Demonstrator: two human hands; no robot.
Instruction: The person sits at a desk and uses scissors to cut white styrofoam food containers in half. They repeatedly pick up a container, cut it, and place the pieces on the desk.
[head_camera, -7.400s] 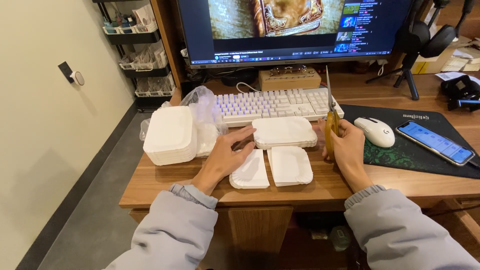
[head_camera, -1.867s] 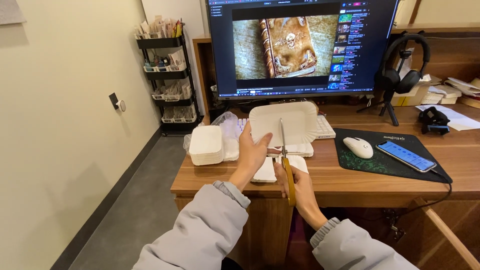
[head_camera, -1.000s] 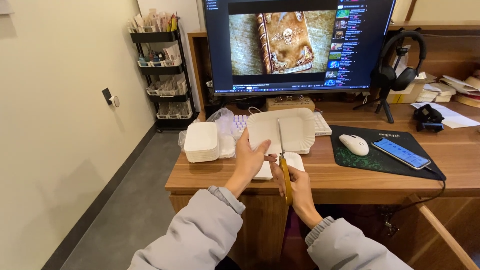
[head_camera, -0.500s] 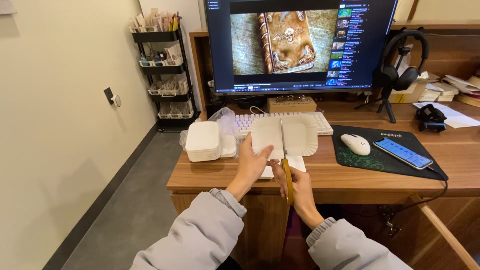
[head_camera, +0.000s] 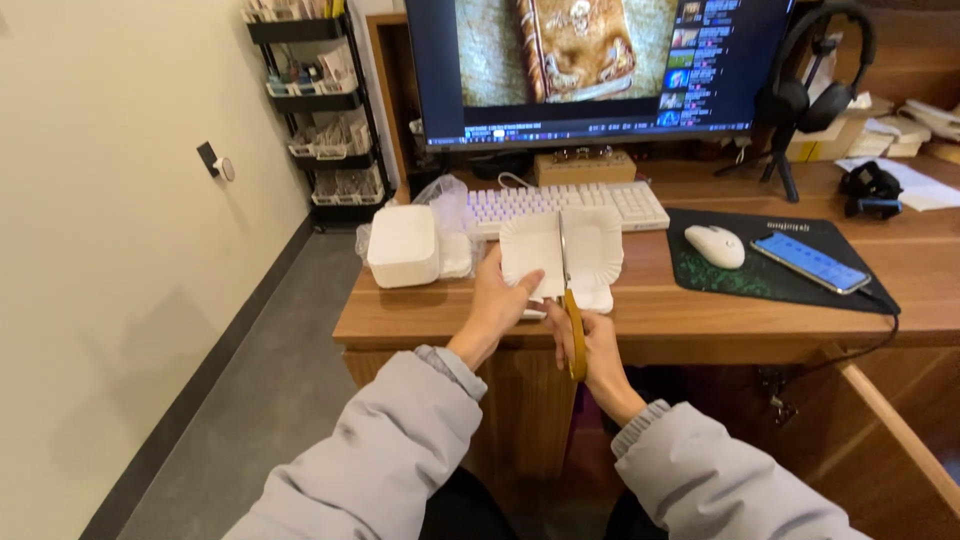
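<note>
Head view: my left hand (head_camera: 497, 300) pinches the white paper plate (head_camera: 590, 248) upright above the desk's (head_camera: 700, 305) near edge; my right hand (head_camera: 592, 345) clenches yellow-handled scissors (head_camera: 568, 300), blades mid-plate. Cutting underway; next needs a straight, steady advance.

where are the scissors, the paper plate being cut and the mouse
scissors (head_camera: 573, 325): head view, on the yellow handle in the right hand
paper plate (head_camera: 592, 245): head view, on its right half
mouse (head_camera: 715, 246): head view, on its white top
</note>
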